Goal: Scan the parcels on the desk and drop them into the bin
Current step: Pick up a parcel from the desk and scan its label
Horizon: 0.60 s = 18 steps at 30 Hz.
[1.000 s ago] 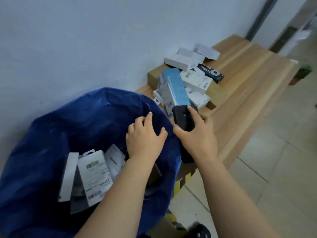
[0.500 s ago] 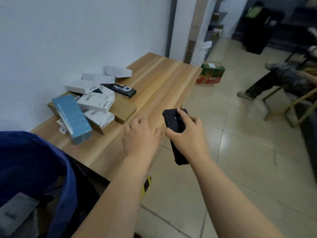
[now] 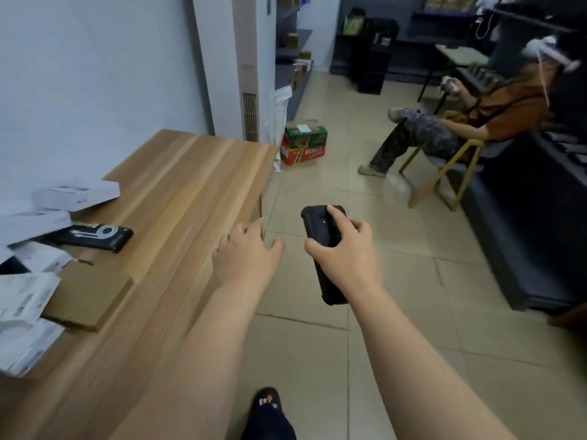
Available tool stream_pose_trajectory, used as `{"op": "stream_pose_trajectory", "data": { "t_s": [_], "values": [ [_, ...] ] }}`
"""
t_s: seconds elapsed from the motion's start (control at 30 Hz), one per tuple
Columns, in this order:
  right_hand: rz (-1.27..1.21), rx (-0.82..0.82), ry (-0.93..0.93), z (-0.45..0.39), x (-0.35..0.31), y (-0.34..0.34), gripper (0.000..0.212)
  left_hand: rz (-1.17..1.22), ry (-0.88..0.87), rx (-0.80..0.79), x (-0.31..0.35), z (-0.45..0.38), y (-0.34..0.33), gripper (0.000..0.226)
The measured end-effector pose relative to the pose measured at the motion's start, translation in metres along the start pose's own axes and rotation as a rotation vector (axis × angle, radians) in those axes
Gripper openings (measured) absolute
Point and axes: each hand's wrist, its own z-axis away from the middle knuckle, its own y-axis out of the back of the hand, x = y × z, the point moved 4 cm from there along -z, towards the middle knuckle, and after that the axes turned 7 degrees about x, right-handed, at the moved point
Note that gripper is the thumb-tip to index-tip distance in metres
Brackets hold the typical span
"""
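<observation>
The bench (image 3: 190, 192) runs along the wall, and the parcels (image 3: 28, 300) still to scan are piled at its near left end, well apart from both my hands; the bin is out of view. With my head turned toward the room, I could knock a box off when I reach back. My right hand (image 3: 346, 258) has its grip wrapped round the black scanner (image 3: 320, 236) over the floor. My left hand (image 3: 247, 252) hovers at the bench edge, grip loosely spread, holding nothing.

Stockroom: parcels (image 3: 76, 193) on desk (image 3: 190, 185), shelving (image 3: 293, 49).
</observation>
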Motion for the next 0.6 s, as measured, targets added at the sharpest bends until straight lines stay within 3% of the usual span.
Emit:
{"op": "stream_pose_trajectory", "data": {
  "t_s": [0.33,0.6],
  "values": [
    [0.047,0.096,-0.033,-0.177,-0.021,-0.020,0.072,0.010,-0.085,0.016,0.059,-0.178,-0.028,0.055],
    [0.009,-0.022,0.020,-0.305,-0.043,-0.091,0.072,-0.065,0.055,0.076,0.040,-0.291,-0.043,0.054]
  ]
}}
